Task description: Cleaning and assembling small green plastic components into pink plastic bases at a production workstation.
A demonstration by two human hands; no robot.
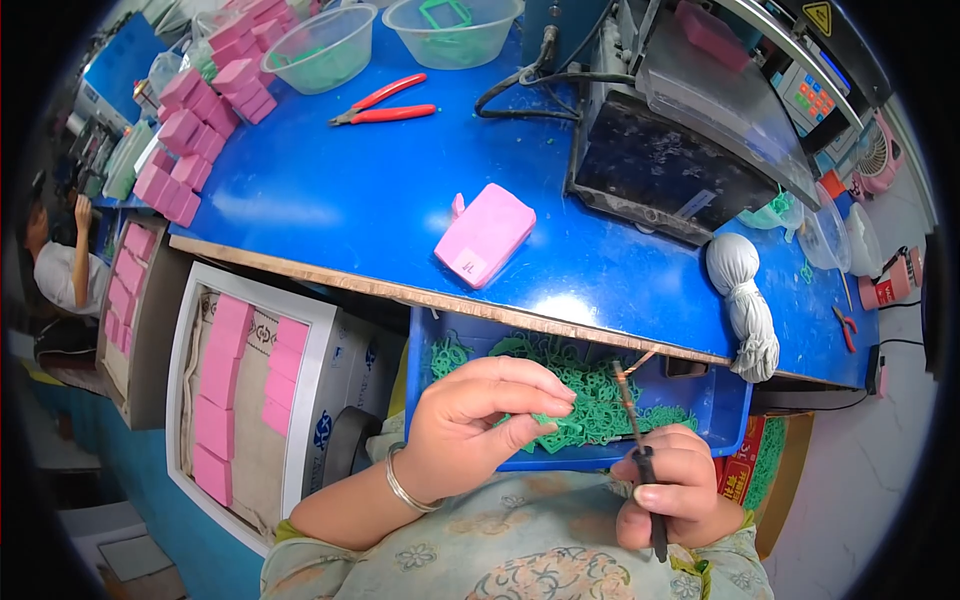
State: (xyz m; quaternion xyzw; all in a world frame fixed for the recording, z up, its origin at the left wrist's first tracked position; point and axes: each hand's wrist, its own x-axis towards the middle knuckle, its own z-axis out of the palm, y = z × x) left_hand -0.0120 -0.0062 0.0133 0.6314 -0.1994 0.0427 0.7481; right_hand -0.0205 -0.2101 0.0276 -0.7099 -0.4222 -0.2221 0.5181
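My right hand (675, 490) is closed around the black handle of a thin tool (629, 410), whose slim brownish metal shaft points up and away from me. My left hand (490, 415), with a silver bangle at the wrist, is curled, thumb and fingertips close together. Whether a small green piece sits between them is hard to make out. Both hands are over a blue tray (728, 425) below the table edge, filled with small green looped plastic pieces (600, 395). On the table beyond lies a pink block (490, 232) with a small marked label.
Red-handled pliers (390, 105) and two clear bowls (330, 55) with green pieces lie farther back. A black machine (670, 150) stands right of centre, a bundle of white gloves (740, 300) by the table edge. Stacked pink blocks (190, 140) and another person (65, 260) are at left.
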